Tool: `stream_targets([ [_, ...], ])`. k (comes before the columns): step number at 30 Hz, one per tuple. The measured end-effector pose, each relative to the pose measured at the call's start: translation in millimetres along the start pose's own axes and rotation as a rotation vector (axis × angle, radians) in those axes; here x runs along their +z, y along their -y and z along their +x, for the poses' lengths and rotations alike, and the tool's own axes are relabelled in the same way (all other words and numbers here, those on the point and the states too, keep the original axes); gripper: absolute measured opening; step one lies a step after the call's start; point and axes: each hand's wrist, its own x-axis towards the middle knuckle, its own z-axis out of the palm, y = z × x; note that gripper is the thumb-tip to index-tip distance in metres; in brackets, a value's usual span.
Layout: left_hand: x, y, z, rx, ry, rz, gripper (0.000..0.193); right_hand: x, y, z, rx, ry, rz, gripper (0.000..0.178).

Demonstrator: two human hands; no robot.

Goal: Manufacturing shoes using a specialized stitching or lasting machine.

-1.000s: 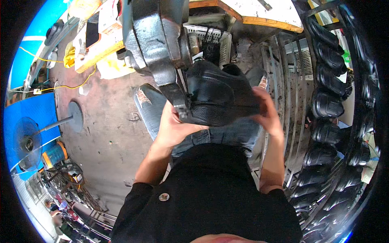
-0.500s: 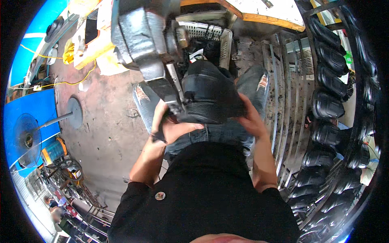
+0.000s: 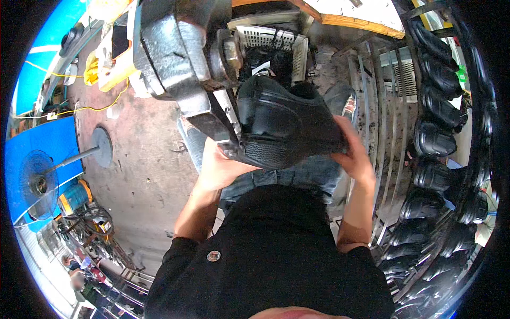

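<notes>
A black shoe [image 3: 284, 119] is held over my lap, its opening toward the upper right and its textured, rounded end toward me. My left hand [image 3: 226, 166] grips the near left edge, thumb stretched along the underside; part of its fingers is hidden behind the machine. At the shoe's right end my right hand [image 3: 355, 151] is closed, fingers along the side and thumb beneath. A heavy grey metal machine head [image 3: 178, 53] comes down from above. Its narrow lower tip [image 3: 231, 146] meets the shoe's left edge, right beside my left hand.
Behind the shoe stands a pale plastic crate [image 3: 300, 58] with dark pieces inside. Racks of black shoes [image 3: 435, 143] line the right, beside metal rails [image 3: 374, 122]. A wood-edged table [image 3: 361, 24] is at the far right. To the left are a standing fan [image 3: 40, 183] and a yellow cable [image 3: 101, 108].
The shoe has turned and shifted right against the machine tip, showing more of its side and opening. My right hand has moved right with it; my left hand stays by the tip.
</notes>
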Motion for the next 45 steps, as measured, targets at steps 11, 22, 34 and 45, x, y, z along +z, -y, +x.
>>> stream_targets([
  [11,1,36,-18,-0.143,0.05,-0.485,0.066,-73,75,5,-0.243,-0.215,-0.223,0.081],
  [22,-19,33,-18,-0.067,-0.112,-0.603,0.056,-41,97,56,0.023,0.048,-0.395,0.077],
  [34,-21,-54,13,0.408,0.049,0.821,0.078,68,78,70,-0.201,0.08,0.364,0.125],
  [45,-28,-92,21,0.529,0.087,0.962,0.081,86,80,65,-0.266,-0.116,0.721,0.131],
])
